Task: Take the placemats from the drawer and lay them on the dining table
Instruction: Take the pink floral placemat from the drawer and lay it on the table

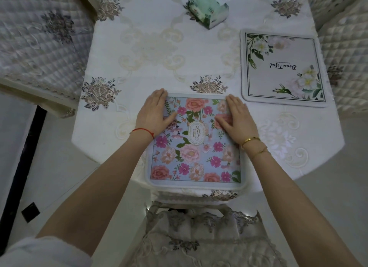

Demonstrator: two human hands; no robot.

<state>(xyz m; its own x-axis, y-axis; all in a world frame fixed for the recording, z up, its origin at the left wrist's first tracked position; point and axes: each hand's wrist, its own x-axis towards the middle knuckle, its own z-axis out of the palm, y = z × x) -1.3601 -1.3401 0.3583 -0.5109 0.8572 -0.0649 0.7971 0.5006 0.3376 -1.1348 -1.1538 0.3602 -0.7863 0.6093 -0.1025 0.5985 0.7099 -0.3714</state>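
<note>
Pressing flat on the blue flower placemat (194, 147), both hands have straight, spread-out fingers and grip nothing. I see the left hand (154, 112) lying palm down on the mat's far left corner, its thumb pointing in toward the middle. A red string (142, 131) goes round that wrist. The mat lies on the near end of the dining table (139, 57), and its near edge sticks out a little past the table edge. The right hand (236, 115) lies palm down on the far right corner, fingers loose and flat, with gold bracelets (252, 142) on the wrist. Both arms reach straight forward from the bottom corners. Bare white tablecloth spreads left of the mat and beyond it. A green tissue pack (207, 7) sits at the far end. A white flower placemat (281, 65) lies flat near the right edge, apart from the blue one.
</note>
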